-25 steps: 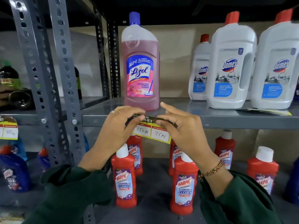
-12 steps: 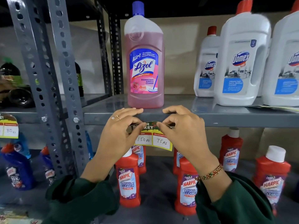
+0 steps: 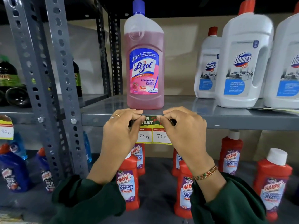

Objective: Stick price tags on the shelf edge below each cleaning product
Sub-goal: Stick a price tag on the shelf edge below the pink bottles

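A yellow and green price tag (image 3: 152, 133) with two white price boxes lies against the grey shelf edge (image 3: 234, 122), directly below a pink Lizol bottle (image 3: 145, 62). My left hand (image 3: 120, 135) pinches the tag's upper left corner against the edge. My right hand (image 3: 182, 133) pinches its upper right corner the same way. The tag's lower half hangs below the edge. Both hands hide the tag's outer ends.
White Domex jugs (image 3: 242, 62) stand to the right on the same shelf. Red Harpic bottles (image 3: 128, 183) fill the shelf below. Perforated grey uprights (image 3: 53, 78) stand on the left, with another tag (image 3: 6, 128) and blue bottles (image 3: 13, 172) beyond them.
Both hands raised the tag from just under the shelf onto the shelf edge and now press its top corners there. The view has moved closer.
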